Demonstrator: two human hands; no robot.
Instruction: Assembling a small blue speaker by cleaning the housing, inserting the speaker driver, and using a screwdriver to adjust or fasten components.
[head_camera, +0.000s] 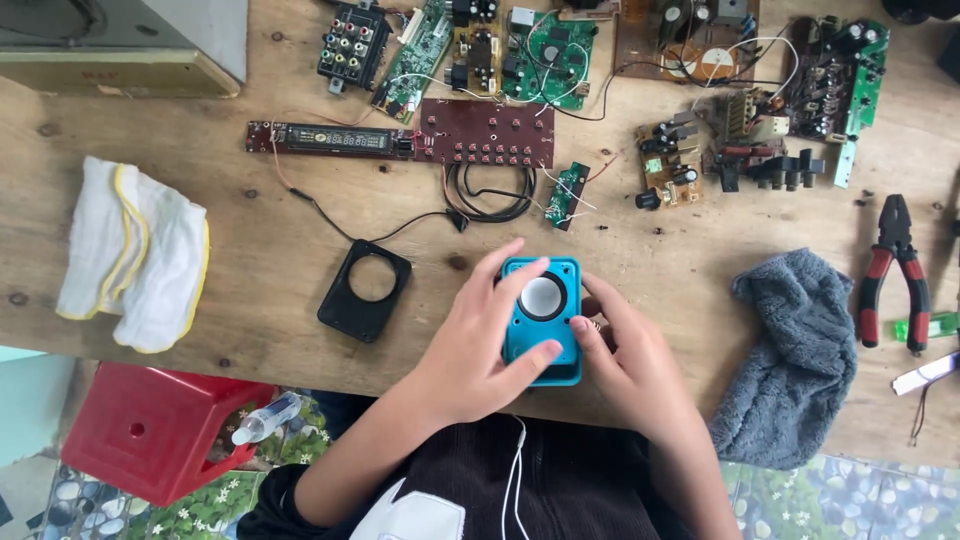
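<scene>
A small blue speaker (541, 322) is held flat on the table (250, 250), near its front edge, round white cone facing up. It is clasped from both sides: the left hand (470, 345) is wrapped on its left edge, fingers over the top corner and thumb across the lower face; the right hand (625, 360) is pressed to the right edge, fingers curled on the casing. So both grips are closed on the speaker, apparently to keep it steady and face-up under the camera.

A black frame (364, 290) w/ a round hole is laid just left of the left hand, apart from the speaker; it is possibly the speaker's front cover, though that can't be confirmed from this view.

Approx. 8 circuit boards (485, 130) w/ loose wires are spread along the far side, well apart from the hands. Red-handled pliers (893, 270) lie at the far right, a grey cloth (790, 360) is bunched near the right hand, and a white cloth (135, 255) w/ yellow trim is left at the far left.

The table is bare, knotty wood. Below its edge, a red stool (150, 430) and a pebble-and-flower patterned floor (830, 500) are seen. A white earphone cord (515, 480) hangs over the dark shirt.
</scene>
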